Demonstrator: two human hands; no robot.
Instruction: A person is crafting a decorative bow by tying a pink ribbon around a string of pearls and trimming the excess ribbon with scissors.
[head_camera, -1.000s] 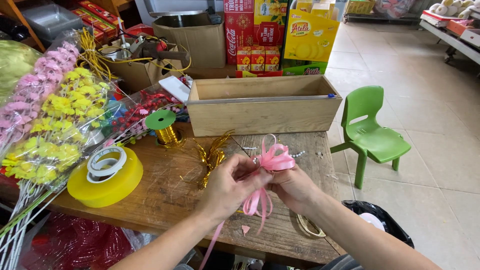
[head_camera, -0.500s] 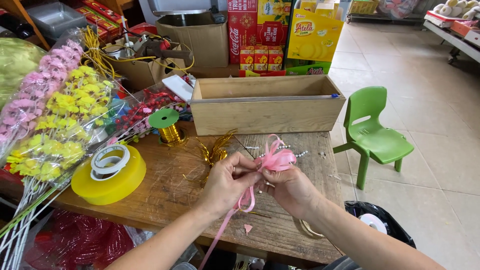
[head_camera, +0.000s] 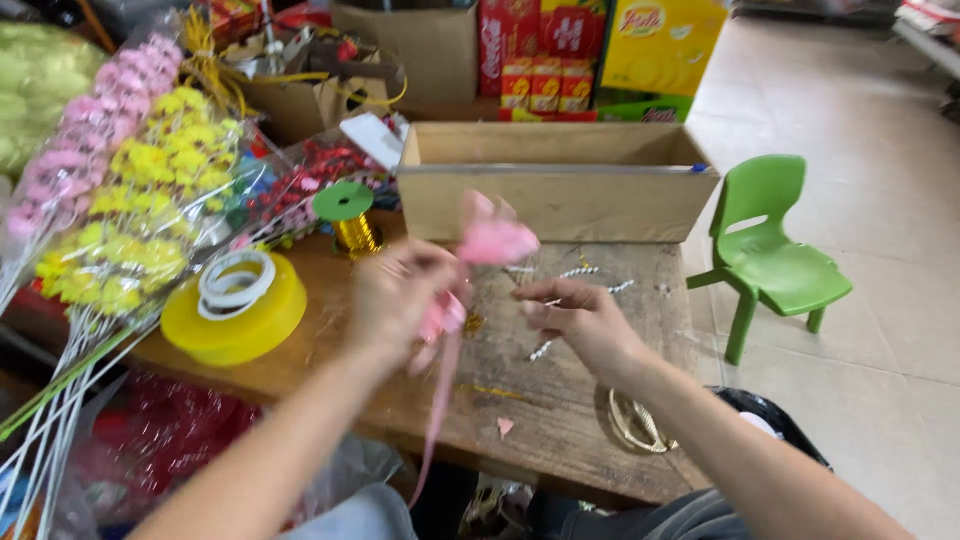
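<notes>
My left hand (head_camera: 400, 300) grips a pink ribbon bow (head_camera: 495, 240) above the wooden table (head_camera: 560, 420); its loops stick up past my fingers and a long pink tail (head_camera: 435, 420) hangs down over the table's front edge. My right hand (head_camera: 575, 315) is a little to the right, apart from the bow, with fingers pinched together; whether it holds a thin strand is too blurred to tell. Small silvery twisted wires (head_camera: 585, 272) lie on the table just beyond my hands.
A yellow tape roll (head_camera: 235, 310) and a green-capped spool of gold wire (head_camera: 348, 218) sit to the left. Wrapped yellow and pink flower stems (head_camera: 130, 200) lie at far left. A long wooden box (head_camera: 555, 180) stands behind. A green child's chair (head_camera: 770, 250) is on the right floor.
My hands have come apart: the left has lifted the bow up and left, while the right has let go and drawn away to the right. The view has tilted down.
</notes>
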